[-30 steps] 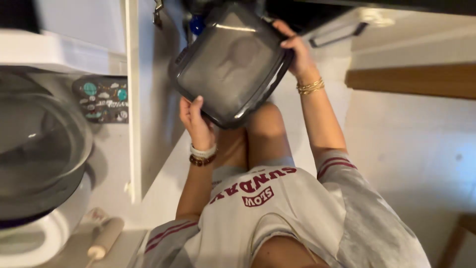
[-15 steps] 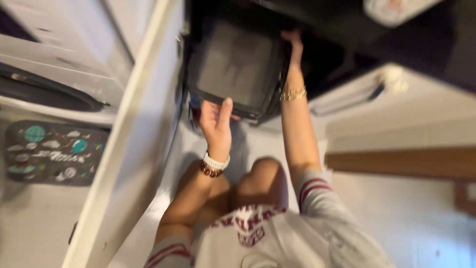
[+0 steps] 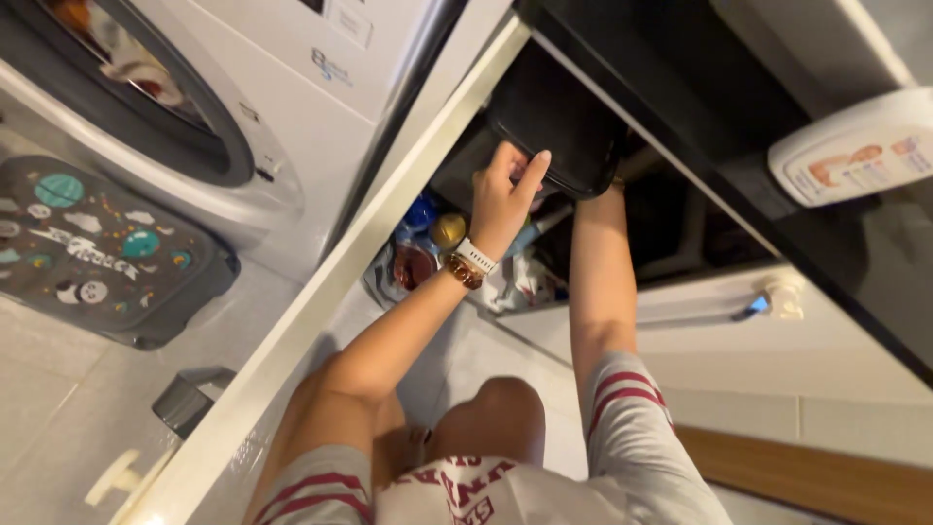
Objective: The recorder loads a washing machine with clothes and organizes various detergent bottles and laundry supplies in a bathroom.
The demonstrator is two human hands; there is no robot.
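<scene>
Left hand (image 3: 505, 190) on dark tray (image 3: 559, 122) (right hand hidden)

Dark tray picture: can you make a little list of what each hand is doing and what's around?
left hand: fingers on the near edge of the dark tray
right hand: hidden behind the tray, arm reaching up to it
tray: partly inside a dark cupboard
left: washing machine
floor: grey mat
upper right: white bottle
</scene>
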